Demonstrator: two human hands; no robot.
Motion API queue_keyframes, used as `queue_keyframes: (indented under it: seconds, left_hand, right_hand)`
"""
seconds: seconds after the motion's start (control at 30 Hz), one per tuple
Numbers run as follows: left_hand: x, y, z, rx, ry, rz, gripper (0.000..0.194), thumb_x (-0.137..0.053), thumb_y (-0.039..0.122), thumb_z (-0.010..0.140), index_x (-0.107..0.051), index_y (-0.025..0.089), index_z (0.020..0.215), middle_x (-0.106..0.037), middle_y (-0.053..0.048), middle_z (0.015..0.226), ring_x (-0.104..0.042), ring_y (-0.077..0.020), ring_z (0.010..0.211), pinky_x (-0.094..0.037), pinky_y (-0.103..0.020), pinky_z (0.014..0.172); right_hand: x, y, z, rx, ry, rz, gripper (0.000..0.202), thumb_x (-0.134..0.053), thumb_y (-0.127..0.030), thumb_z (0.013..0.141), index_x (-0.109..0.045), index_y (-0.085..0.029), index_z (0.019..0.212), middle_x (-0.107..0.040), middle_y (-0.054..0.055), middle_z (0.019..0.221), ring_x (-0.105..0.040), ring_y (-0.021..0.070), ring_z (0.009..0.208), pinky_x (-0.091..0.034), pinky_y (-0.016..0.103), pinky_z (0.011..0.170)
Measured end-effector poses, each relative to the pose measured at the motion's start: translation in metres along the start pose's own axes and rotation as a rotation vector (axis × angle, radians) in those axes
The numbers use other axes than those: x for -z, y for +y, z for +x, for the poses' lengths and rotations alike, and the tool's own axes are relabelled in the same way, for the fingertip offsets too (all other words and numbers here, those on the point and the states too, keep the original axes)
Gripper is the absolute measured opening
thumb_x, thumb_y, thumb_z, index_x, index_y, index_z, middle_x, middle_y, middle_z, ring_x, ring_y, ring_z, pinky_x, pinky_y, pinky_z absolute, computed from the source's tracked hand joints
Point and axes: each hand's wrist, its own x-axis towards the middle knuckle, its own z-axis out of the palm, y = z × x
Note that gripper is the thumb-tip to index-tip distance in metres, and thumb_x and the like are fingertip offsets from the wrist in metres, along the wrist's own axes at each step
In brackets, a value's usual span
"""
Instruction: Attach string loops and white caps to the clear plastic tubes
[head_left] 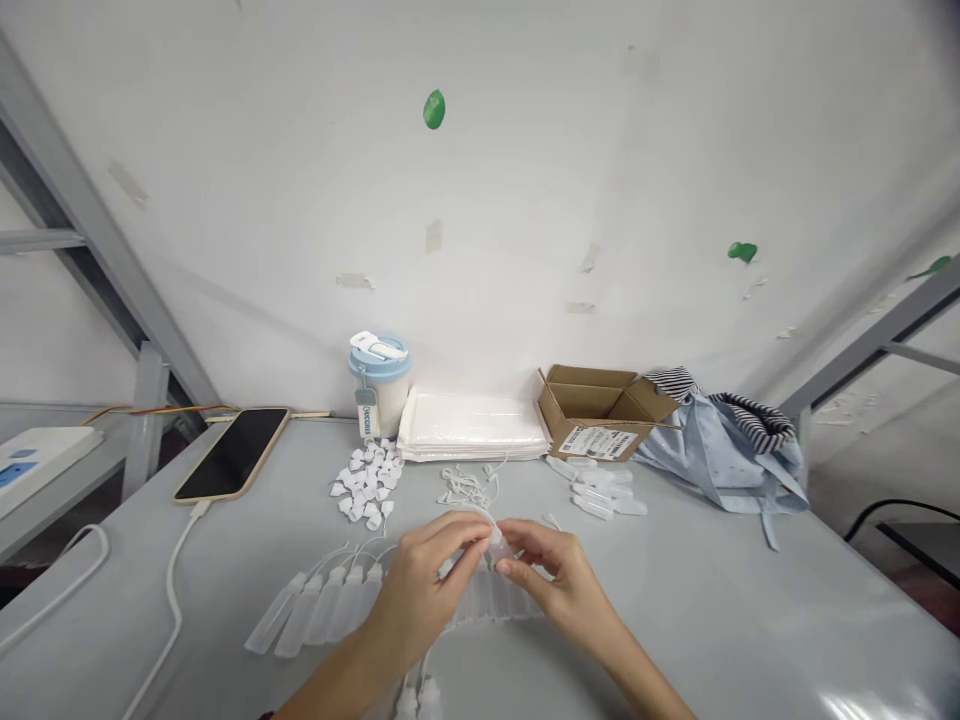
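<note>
On my remote feed I note tube-topped plastic bottles (324,610) lying at left, then the left hand (431,570) pinching a white tube (481,511) at the neck of a translucent bottle (500,549), which the right hand (555,578) pinches by its body. I judge top-fitting in hand; the next move calls for steady alignment.

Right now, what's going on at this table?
A person's left hand pinches the top of a small translucent bottle, where a thin white tube shows, while their right hand grips its body. Similar tubed bottles lie at left; white caps, tangled white strands and more bottles lie farther back.
</note>
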Motion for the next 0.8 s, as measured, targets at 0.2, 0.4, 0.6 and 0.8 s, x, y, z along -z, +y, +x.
queue_keyframes:
  seconds: [0.2, 0.4, 0.6, 0.8]
  left_hand:
    - [-0.004, -0.003, -0.003, -0.074, 0.053, 0.099, 0.022, -0.052, 0.004, 0.085, -0.065, 0.017, 0.097, -0.071, -0.004, 0.091, -0.068, -0.0141, 0.083, -0.055, -0.021, 0.074]
    - [-0.010, -0.004, -0.009, -0.238, 0.095, 0.240, 0.029, -0.050, 0.004, 0.087, -0.058, 0.014, 0.113, -0.070, -0.008, 0.099, -0.067, -0.0158, 0.089, -0.056, -0.024, 0.078]
    - [-0.011, -0.002, -0.010, -0.148, 0.065, 0.238, 0.025, -0.052, 0.011, 0.089, -0.056, 0.016, 0.113, -0.066, -0.009, 0.104, -0.065, -0.0186, 0.094, -0.057, -0.028, 0.079]
    - [-0.004, 0.003, -0.008, -0.088, -0.090, 0.239, 0.036, -0.057, 0.016, 0.086, -0.048, 0.019, 0.121, -0.062, -0.011, 0.115, -0.061, -0.0238, 0.106, -0.054, -0.037, 0.088]
  right_hand:
    - [-0.008, 0.007, -0.003, 0.036, 0.048, 0.026, 0.034, -0.057, -0.032, 0.086, -0.061, -0.021, 0.118, -0.068, 0.007, 0.093, -0.062, 0.0182, 0.078, -0.052, 0.029, 0.068]
    - [-0.012, 0.000, -0.002, -0.034, 0.071, 0.245, 0.029, -0.056, -0.034, 0.087, -0.061, -0.020, 0.111, -0.067, 0.006, 0.088, -0.063, 0.0185, 0.078, -0.054, 0.028, 0.063]
    - [-0.019, 0.005, -0.002, -0.053, 0.150, 0.237, 0.026, -0.061, -0.033, 0.083, -0.057, -0.021, 0.106, -0.062, 0.004, 0.086, -0.061, 0.0176, 0.079, -0.053, 0.026, 0.061]
    - [-0.022, 0.001, -0.001, -0.102, 0.149, 0.224, 0.024, -0.067, -0.030, 0.076, -0.057, -0.020, 0.095, -0.059, 0.000, 0.078, -0.062, 0.0152, 0.068, -0.047, 0.023, 0.055]
